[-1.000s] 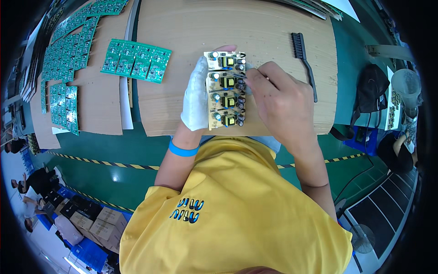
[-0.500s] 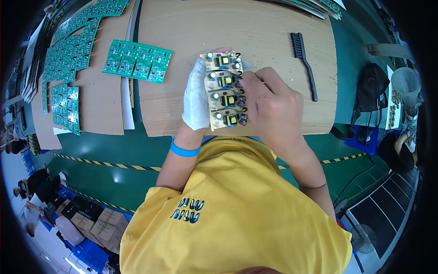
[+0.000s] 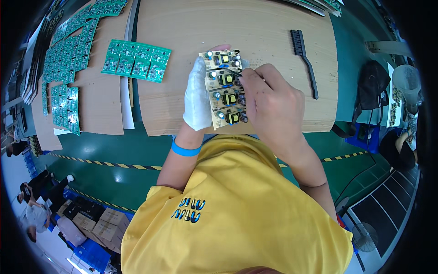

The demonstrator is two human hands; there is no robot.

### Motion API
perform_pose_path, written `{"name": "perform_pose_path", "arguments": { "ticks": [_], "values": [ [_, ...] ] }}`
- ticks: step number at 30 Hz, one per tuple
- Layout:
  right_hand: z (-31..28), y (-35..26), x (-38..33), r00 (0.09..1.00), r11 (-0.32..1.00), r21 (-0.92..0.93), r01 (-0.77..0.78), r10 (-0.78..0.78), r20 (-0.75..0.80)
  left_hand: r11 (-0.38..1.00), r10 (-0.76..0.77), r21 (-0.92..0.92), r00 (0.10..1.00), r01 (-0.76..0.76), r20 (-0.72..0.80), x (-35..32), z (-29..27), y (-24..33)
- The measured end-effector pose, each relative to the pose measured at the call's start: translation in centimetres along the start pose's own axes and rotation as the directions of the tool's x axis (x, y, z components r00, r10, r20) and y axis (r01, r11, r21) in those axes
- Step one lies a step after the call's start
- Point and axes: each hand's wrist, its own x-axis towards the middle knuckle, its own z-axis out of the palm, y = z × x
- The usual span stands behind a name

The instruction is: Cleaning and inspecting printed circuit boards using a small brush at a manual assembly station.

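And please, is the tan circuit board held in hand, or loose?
Held: the gloved left hand grips the tan board along its left edge.

Tan circuit-board panel point(image 3: 222, 90) shows four like sections in a column, each with a yellow-topped black component; it sits slightly askew in left hand point(image 3: 197, 100). Slender dark tool point(image 3: 232, 71) in right hand point(image 3: 276, 100) overlies the panel's upper half

Right hand point(image 3: 276, 102) is hiding part of the circuit board point(image 3: 222, 87) along its right edge, plus most of a thin dark tool point(image 3: 234, 72), which is showing too small to name. Board is covering most fingers of the left hand point(image 3: 197, 102). Upper edge is cutting off stacked sheets point(image 3: 306, 5); lower edge, the yellow shirt point(image 3: 246, 205). People point(image 3: 36, 214) at lower left are appearing blurred.
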Motion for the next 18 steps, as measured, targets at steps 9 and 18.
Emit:
{"name": "perform_pose_path", "arguments": {
  "ticks": [9, 18],
  "values": [
    [-0.1, -0.2, 0.2, 0.997, 0.996, 0.057, -0.066, 0.063, 0.05, 0.999, 0.043, 0.03, 0.998, -0.044, 0.041, -0.1, -0.3, -0.5],
    [-1.0, -1.5, 0.9, 0.984, 0.991, 0.031, -0.131, 0.126, 0.127, 0.984, 0.142, 0.113, 0.988, -0.135, -0.056, -0.6, 0.4, -1.2]
  ]
}}
